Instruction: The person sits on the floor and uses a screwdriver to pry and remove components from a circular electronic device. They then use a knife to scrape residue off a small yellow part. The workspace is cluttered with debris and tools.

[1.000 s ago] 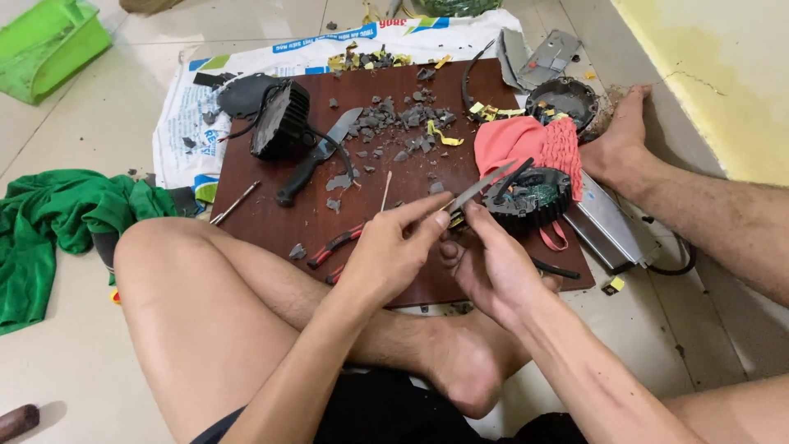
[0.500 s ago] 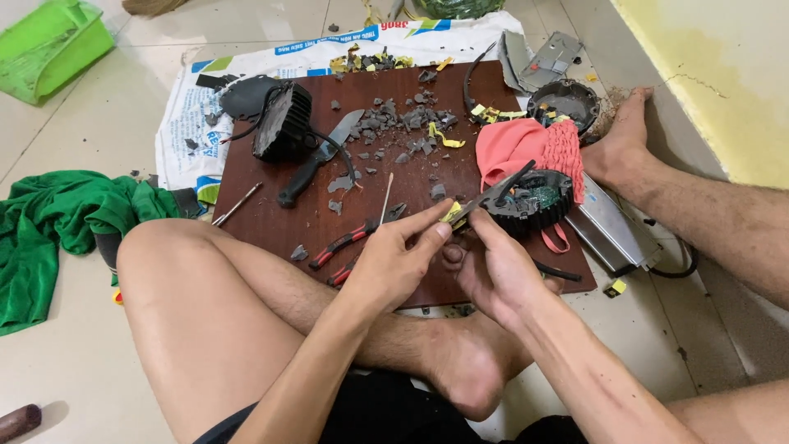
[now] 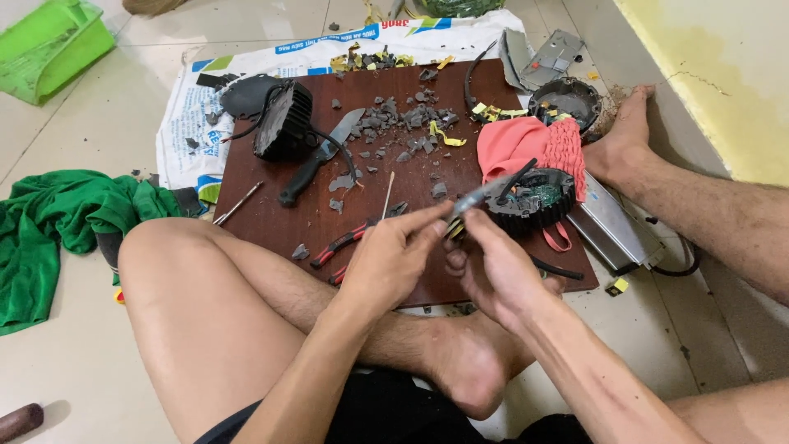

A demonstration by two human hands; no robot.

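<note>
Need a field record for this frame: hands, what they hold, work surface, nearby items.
left hand: pinches a thin grey tool at its near end
right hand: fingers at the same tool, by small yellow bits; what it grips is unclear
tool tip: at the round black housing with a green board inside
surface: brown board on the floor, strewn with grey chips
on board: knife, black finned lamp, red-handled pliers, pink cloth
off board: green cloth, green tray
</note>
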